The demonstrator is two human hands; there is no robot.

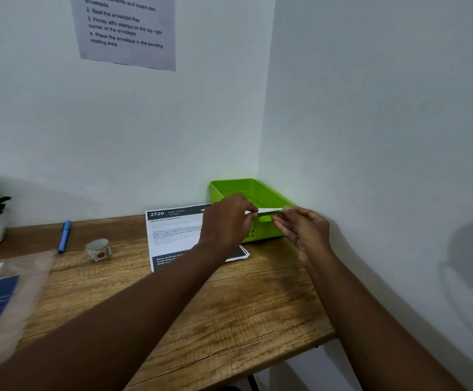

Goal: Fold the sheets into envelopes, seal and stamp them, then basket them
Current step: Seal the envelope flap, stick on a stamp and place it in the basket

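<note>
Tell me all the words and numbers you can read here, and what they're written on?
Wall notice: "2. Seal the envelope flap", "3. Firmly affix stamps to the top right corner of the envelope", "4. Place the envelope in the pending mailing area"; its top line is cut off.
Printed sheet on the desk: "2720"; the smaller print is too blurred.

head view, looking down, desk (229, 306) near

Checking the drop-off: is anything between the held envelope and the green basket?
Nothing visible. Both hands, left and right, pinch the envelope edge-on right above the green basket, whose visible inside looks bare.
</note>
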